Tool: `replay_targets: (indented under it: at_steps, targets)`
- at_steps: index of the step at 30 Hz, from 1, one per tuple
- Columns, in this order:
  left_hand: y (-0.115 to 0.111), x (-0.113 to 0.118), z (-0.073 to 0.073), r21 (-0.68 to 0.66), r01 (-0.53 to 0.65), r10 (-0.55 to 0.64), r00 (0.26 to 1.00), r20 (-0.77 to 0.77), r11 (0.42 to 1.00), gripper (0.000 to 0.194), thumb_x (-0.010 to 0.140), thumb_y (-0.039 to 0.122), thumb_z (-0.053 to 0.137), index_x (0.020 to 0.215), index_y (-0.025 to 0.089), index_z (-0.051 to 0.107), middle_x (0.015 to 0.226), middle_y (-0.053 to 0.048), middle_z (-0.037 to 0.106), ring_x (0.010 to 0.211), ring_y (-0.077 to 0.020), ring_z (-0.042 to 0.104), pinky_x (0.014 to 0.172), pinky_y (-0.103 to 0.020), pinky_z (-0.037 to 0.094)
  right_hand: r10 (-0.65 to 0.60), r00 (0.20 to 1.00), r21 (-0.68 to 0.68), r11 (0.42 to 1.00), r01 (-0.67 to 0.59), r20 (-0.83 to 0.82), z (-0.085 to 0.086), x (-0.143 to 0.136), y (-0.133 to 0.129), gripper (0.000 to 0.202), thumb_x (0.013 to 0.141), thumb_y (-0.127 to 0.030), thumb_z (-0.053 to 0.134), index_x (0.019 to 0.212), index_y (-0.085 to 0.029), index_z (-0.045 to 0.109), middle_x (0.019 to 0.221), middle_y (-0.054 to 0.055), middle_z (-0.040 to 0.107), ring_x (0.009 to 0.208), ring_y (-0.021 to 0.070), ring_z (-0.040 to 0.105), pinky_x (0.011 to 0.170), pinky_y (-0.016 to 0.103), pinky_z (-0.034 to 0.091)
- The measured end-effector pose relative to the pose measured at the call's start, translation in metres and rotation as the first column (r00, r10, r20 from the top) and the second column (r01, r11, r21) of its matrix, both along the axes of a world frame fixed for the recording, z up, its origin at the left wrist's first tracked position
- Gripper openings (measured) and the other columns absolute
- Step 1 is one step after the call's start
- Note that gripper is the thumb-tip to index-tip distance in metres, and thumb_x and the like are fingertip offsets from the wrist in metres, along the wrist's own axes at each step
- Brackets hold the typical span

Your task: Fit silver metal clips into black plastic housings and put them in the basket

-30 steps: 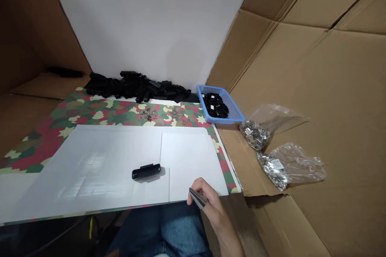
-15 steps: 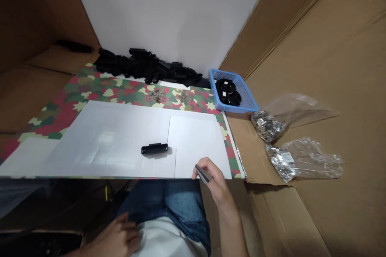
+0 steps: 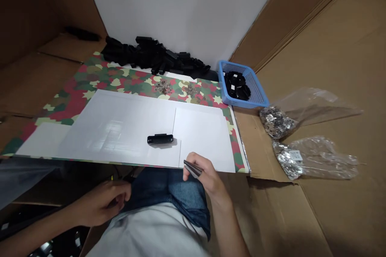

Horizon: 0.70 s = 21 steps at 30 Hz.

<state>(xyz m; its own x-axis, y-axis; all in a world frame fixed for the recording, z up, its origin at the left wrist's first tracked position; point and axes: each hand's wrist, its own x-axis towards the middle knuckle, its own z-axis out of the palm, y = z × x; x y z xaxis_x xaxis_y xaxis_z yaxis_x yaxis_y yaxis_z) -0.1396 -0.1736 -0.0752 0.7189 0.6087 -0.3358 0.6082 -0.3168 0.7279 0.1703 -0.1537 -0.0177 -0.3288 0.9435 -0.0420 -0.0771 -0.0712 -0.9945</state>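
Currently the right hand (image 3: 204, 174) has its grip clamped on tweezers (image 3: 193, 168) at the near edge of the tabletop (image 3: 76, 102). The left hand (image 3: 102, 202) hangs beside the lap (image 3: 183, 190), its grip loosely curled, thumb and fingers apart. A black part (image 3: 160, 139) lies on a white sheet (image 3: 90, 128), touched by neither hand. Farther back sit small bits (image 3: 163, 87) and a blue basket (image 3: 257, 88).
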Motion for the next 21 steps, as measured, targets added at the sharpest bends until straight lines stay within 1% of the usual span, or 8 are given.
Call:
replay_targets:
  at_steps: [2,5,8,11,13,17,19,21]
  targets:
    - [0.002,0.006,0.023,0.032,-0.119,0.114,0.985,0.128,0.992,0.013,0.086,0.018,0.048,0.095,0.020,0.057,0.085,-0.002,0.063,0.077,-0.0144,0.059,0.071,-0.023,0.046,0.054,0.998,-0.006,0.999,-0.054,-0.014,-0.002,-0.008,-0.002,0.038,0.090,-0.049,0.055,0.066,-0.019,0.057,0.064,0.000,0.057,0.061,0.0138,0.050,0.061,0.027,0.037]
    - [0.003,0.037,0.058,0.097,-0.314,0.254,0.885,0.390,0.944,0.017,0.088,0.022,0.052,0.104,0.020,0.054,0.087,-0.003,0.059,0.079,-0.0160,0.055,0.073,-0.025,0.046,0.126,0.992,-0.010,0.992,-0.126,-0.017,-0.003,-0.020,-0.006,0.038,0.091,-0.046,0.055,0.064,-0.020,0.057,0.063,0.000,0.055,0.061,0.0136,0.051,0.061,0.027,0.037]
    - [0.010,0.074,0.079,0.123,-0.363,0.233,0.787,0.571,0.924,0.033,0.084,0.022,0.061,0.115,0.021,0.051,0.090,-0.003,0.058,0.080,-0.0163,0.055,0.074,-0.026,0.046,0.143,0.987,0.059,0.987,-0.147,0.070,0.001,-0.029,-0.008,0.037,0.090,-0.044,0.055,0.062,-0.020,0.054,0.064,-0.001,0.052,0.061,0.0134,0.049,0.061,0.027,0.036]
    - [0.017,0.098,0.083,0.049,-0.308,0.200,0.724,0.660,0.950,0.023,0.082,0.020,0.065,0.103,0.019,0.057,0.085,-0.003,0.059,0.076,-0.0150,0.055,0.071,-0.025,0.044,0.092,0.979,0.154,0.981,-0.121,0.182,0.006,-0.028,-0.010,0.037,0.089,-0.046,0.056,0.062,-0.021,0.049,0.064,-0.002,0.046,0.060,0.0130,0.044,0.059,0.027,0.035]
    - [0.020,0.103,0.081,-0.084,-0.331,0.287,0.632,0.720,0.940,0.011,0.084,0.022,0.065,0.093,0.018,0.061,0.078,-0.002,0.058,0.069,-0.0130,0.053,0.065,-0.024,0.042,0.095,0.977,0.173,0.977,-0.129,0.192,0.008,-0.023,-0.012,0.036,0.089,-0.048,0.055,0.065,-0.021,0.050,0.066,-0.002,0.046,0.061,0.0133,0.045,0.060,0.028,0.035]
    - [0.022,0.098,0.074,-0.356,-0.425,0.532,0.433,0.728,0.832,0.024,0.085,0.040,0.066,0.084,0.016,0.063,0.069,0.000,0.054,0.059,-0.0105,0.048,0.054,-0.021,0.037,0.027,0.995,0.155,0.987,-0.043,0.101,0.006,-0.011,-0.019,0.035,0.094,-0.049,0.048,0.074,-0.022,0.057,0.071,0.001,0.057,0.069,0.0162,0.053,0.067,0.030,0.040]
    - [0.022,0.096,0.072,-0.378,-0.448,0.563,0.415,0.715,0.810,0.029,0.083,0.044,0.068,0.080,0.015,0.063,0.066,0.001,0.052,0.058,-0.0100,0.047,0.054,-0.021,0.036,-0.050,0.994,0.132,0.991,0.036,0.101,0.005,-0.009,-0.022,0.035,0.095,-0.050,0.046,0.079,-0.022,0.058,0.073,0.002,0.058,0.070,0.0165,0.054,0.069,0.030,0.041]
    - [0.021,0.095,0.070,-0.368,-0.431,0.546,0.432,0.718,0.824,0.025,0.082,0.040,0.070,0.081,0.015,0.064,0.067,0.001,0.052,0.060,-0.0100,0.047,0.056,-0.021,0.038,-0.034,0.991,0.107,0.994,0.020,0.130,0.004,-0.012,-0.025,0.037,0.094,-0.054,0.045,0.081,-0.022,0.058,0.074,0.002,0.059,0.071,0.0164,0.055,0.069,0.029,0.042]
